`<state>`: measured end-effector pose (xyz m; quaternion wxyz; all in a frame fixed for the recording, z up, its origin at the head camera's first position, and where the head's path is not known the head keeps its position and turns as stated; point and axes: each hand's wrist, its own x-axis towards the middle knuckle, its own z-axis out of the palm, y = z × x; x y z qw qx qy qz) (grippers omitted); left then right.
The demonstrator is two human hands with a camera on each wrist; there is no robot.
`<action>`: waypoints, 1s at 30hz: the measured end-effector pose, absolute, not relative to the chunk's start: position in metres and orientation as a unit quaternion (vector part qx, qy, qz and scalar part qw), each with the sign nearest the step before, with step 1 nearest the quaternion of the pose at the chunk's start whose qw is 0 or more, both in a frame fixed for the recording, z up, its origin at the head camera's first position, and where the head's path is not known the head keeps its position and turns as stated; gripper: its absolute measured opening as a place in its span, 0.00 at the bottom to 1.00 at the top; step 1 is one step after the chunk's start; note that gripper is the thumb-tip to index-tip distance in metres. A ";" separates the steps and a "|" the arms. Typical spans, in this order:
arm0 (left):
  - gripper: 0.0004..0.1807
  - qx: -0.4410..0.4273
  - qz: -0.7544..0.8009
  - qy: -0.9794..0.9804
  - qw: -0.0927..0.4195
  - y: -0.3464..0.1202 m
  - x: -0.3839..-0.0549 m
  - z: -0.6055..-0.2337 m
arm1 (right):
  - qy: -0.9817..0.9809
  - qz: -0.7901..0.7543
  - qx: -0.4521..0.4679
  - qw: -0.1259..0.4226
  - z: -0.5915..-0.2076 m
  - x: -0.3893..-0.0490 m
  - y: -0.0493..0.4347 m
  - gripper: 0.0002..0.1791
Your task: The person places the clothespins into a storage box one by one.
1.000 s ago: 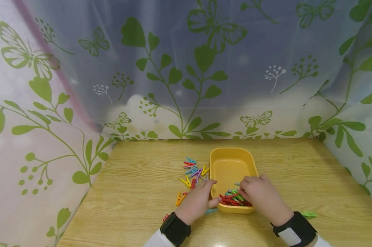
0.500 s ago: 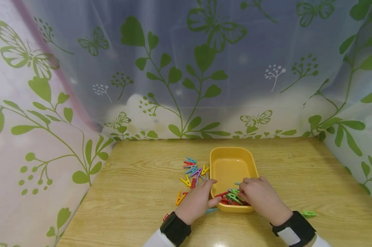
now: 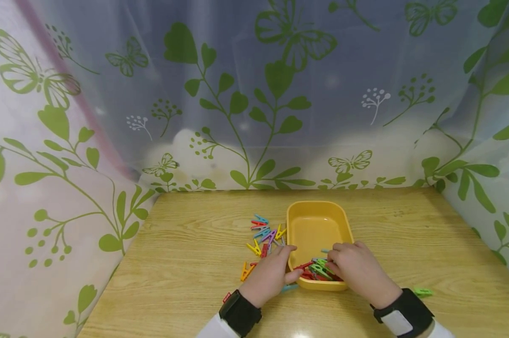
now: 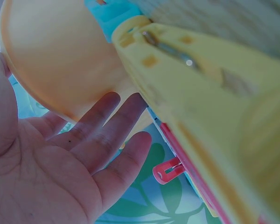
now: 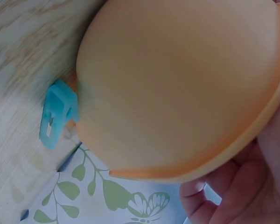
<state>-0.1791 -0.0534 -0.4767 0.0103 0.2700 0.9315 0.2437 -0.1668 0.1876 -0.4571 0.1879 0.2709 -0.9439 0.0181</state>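
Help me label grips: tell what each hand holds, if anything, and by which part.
The left hand touches the tray with loose fingers, gripping nothing. The right hand is by the clothespins; whether it pinches one cannot be told.

We note a yellow tray (image 3: 318, 230); clips (image 3: 265, 251) in red, green, blue, yellow, purple and orange. Table (image 3: 195, 263): tan, wood-grained. Backdrop (image 3: 330, 117): blue-grey over white, printed with green leaves (image 3: 181, 43) and butterflies (image 3: 350, 163). Wristbands (image 3: 241, 313): black, one with a pale patch (image 3: 397, 323). Sleeves (image 3: 218, 328): white.
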 end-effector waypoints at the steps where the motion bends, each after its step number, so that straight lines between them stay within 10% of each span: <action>1: 0.31 0.271 0.244 0.931 0.010 -0.054 -0.179 -0.477 | -0.943 0.021 0.272 0.191 -0.457 -0.167 0.188 0.11; 18: 0.31 0.268 0.252 0.930 0.021 -0.053 -0.180 -0.480 | -0.932 0.065 0.244 0.261 -0.435 -0.166 0.238 0.08; 30: 0.31 0.264 0.246 0.932 0.018 -0.053 -0.180 -0.480 | -0.980 0.048 0.145 0.124 -0.436 -0.157 0.293 0.07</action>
